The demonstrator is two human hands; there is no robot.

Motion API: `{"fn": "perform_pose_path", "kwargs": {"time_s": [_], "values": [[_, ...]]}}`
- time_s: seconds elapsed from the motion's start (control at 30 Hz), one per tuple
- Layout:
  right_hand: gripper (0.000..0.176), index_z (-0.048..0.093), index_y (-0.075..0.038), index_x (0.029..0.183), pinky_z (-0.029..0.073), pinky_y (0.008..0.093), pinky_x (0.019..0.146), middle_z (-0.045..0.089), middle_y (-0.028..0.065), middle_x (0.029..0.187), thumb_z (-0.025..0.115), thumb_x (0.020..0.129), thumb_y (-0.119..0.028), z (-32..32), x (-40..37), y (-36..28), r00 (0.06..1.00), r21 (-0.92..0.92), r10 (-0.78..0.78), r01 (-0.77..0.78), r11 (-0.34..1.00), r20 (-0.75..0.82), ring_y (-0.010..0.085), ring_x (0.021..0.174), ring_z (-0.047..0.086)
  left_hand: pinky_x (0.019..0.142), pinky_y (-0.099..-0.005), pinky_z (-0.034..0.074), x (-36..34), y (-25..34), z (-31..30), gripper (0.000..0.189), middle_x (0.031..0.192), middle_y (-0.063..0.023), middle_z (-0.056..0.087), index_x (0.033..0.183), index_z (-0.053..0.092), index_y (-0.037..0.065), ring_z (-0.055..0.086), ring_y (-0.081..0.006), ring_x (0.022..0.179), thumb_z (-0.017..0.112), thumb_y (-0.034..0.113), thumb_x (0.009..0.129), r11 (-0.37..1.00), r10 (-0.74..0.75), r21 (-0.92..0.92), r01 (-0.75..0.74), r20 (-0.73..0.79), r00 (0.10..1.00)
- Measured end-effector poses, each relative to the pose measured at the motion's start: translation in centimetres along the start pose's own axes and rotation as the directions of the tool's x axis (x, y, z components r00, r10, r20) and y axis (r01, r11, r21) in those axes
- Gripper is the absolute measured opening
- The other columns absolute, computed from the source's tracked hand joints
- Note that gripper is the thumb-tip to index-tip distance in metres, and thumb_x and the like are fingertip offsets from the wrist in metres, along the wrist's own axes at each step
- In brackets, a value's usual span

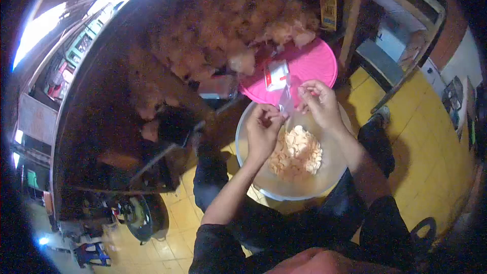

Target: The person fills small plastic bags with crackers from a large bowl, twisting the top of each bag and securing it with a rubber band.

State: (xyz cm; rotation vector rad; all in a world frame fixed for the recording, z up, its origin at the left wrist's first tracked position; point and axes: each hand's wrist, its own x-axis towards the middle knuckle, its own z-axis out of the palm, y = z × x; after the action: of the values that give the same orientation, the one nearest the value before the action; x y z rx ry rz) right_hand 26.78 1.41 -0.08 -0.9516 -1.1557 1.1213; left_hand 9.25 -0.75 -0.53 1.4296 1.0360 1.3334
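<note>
A small clear plastic bag (287, 97) hangs between both hands, above the near edge of a pink round lid (319, 63). My left hand (265, 126) pinches its lower left side, fingers closed. My right hand (320, 102) is at the bag's right side with fingers bent; its fingertips seem to hold the thin plastic. Below the hands, a wide translucent basin (332, 172) holds a heap of pale, thin round pieces (297, 152). On the pink lid lies a white packet with red marks (276, 75).
Many filled clear bags (223, 25) are piled on a dark surface ahead. A yellow box (327, 7) stands at its far right. A wooden post (352, 25) rises beside it. On the yellow tiled floor (406, 137), a dark round container (138, 218) sits at lower left.
</note>
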Motion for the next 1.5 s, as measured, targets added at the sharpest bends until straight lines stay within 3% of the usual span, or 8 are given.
{"fn": "perform_pose_path", "kwargs": {"time_s": [0.17, 0.47, 0.9, 1.0, 1.07, 1.17, 1.27, 1.5], "values": [[0.021, 0.067, -0.001, 0.089, 0.046, 0.0249, 0.062, 0.064, -0.0015, 0.074, 0.076, 0.083, -0.018, 0.6, -2.2, -1.1, 0.887, -0.447, 0.004, 0.229, 0.865, 0.462, 0.005, 0.069, 0.056, 0.07, -0.0273, 0.054, -1.7, -0.5, -1.7, 0.024, 0.083, -0.0076, 0.069, 0.099, 0.054, 0.004, 0.066, -0.0135, 0.077, 0.067, -0.008, 0.083, 0.897, -0.302, -0.327, 0.297, 0.036, 0.953], [0.014, 0.072, -0.001, 0.086, 0.051, 0.0269, 0.065, 0.07, 0.0061, 0.074, 0.074, 0.084, -0.014, 2.9, -3.2, -0.2, 0.857, -0.187, 0.086, 0.012, 0.982, 0.509, 0.0077, 0.07, 0.063, 0.074, -0.0259, 0.051, -2.7, -0.1, -3.8, 0.023, 0.092, -0.0076, 0.07, 0.107, 0.056, 0.005, 0.065, -0.0124, 0.082, 0.068, 0.004, 0.088, 0.659, -0.428, -0.544, 0.519, 0.296, 0.854], [0.017, 0.067, -0.005, 0.079, 0.053, 0.0397, 0.064, 0.065, 0.0151, 0.069, 0.065, 0.078, -0.022, 1.2, -1.4, 2.1, 0.897, -0.856, 0.117, 0.359, 0.371, 0.427, 0.0272, 0.065, 0.066, 0.069, -0.0245, 0.049, -2.4, -0.5, -6.3, 0.016, 0.085, 0.0016, 0.062, 0.098, 0.055, 0.01, 0.059, -0.0084, 0.076, 0.068, 0.009, 0.089, 0.636, -0.428, -0.578, 0.511, 0.287, 0.857], [0.018, 0.061, -0.005, 0.072, 0.05, 0.0375, 0.062, 0.06, 0.011, 0.063, 0.061, 0.079, -0.022, 1.9, -1.4, 2.8, 0.826, -0.829, 0.196, 0.451, 0.332, 0.528, 0.0229, 0.061, 0.062, 0.068, -0.0269, 0.049, -2.3, 0.9, -6.8, 0.017, 0.081, 0.0, 0.059, 0.092, 0.052, 0.008, 0.06, -0.0112, 0.077, 0.066, 0.001, 0.086, 0.847, -0.262, -0.427, 0.316, 0.182, 0.948], [0.019, 0.057, -0.005, 0.065, 0.047, 0.034, 0.057, 0.057, 0.0072, 0.057, 0.06, 0.078, -0.019, 2.5, -1.2, 3.3, 0.761, -0.8, 0.296, 0.454, 0.393, 0.577, 0.018, 0.056, 0.059, 0.069, -0.032, 0.049, -2.7, 3.4, -7.7, 0.025, 0.085, -0.0075, 0.059, 0.095, 0.051, 0.005, 0.062, -0.0214, 0.077, 0.065, -0.005, 0.077, 0.915, -0.138, 0.393, 0.096, 0.079, 0.987], [0.015, 0.057, -0.005, 0.069, 0.047, 0.0346, 0.057, 0.055, 0.0034, 0.055, 0.06, 0.078, -0.017, 3.5, -0.3, 5.1, 0.41, -0.749, 0.667, 0.064, 0.66, 0.622, 0.0179, 0.056, 0.059, 0.068, -0.0378, 0.049, -2.4, 1.0, -8.1, 0.031, 0.09, -0.0147, 0.058, 0.097, 0.051, 0.003, 0.061, -0.0333, 0.077, 0.065, -0.006, 0.07, 0.769, 0.332, 0.57, -0.29, 0.032, 0.943], [0.014, 0.057, -0.005, 0.07, 0.047, 0.0346, 0.058, 0.056, 0.0039, 0.057, 0.06, 0.078, -0.017, 3.9, 0.8, 9.1, 0.257, -0.769, 0.736, 0.354, 0.531, 0.627, 0.0177, 0.058, 0.059, 0.069, -0.0413, 0.05, -2.5, 0.7, -9.0, 0.026, 0.096, -0.0176, 0.058, 0.093, 0.054, 0.003, 0.06, -0.0395, 0.08, 0.064, -0.006, 0.07, 0.803, 0.285, 0.547, -0.237, -0.003, 0.959], [0.013, 0.059, -0.005, 0.075, 0.048, 0.0346, 0.061, 0.058, 0.0053, 0.063, 0.061, 0.079, -0.016, 5.7, 2.1, 25.5, 0.316, -0.843, 0.891, 0.524, 0.123, 0.326, 0.0172, 0.062, 0.06, 0.072, -0.0414, 0.05, -2.8, 0.5, -11.7, 0.019, 0.085, -0.0178, 0.059, 0.082, 0.061, 0.0, 0.061, -0.0391, 0.084, 0.063, -0.006, 0.064, 0.817, 0.156, 0.563, -0.128, -0.002, 0.988]]}}
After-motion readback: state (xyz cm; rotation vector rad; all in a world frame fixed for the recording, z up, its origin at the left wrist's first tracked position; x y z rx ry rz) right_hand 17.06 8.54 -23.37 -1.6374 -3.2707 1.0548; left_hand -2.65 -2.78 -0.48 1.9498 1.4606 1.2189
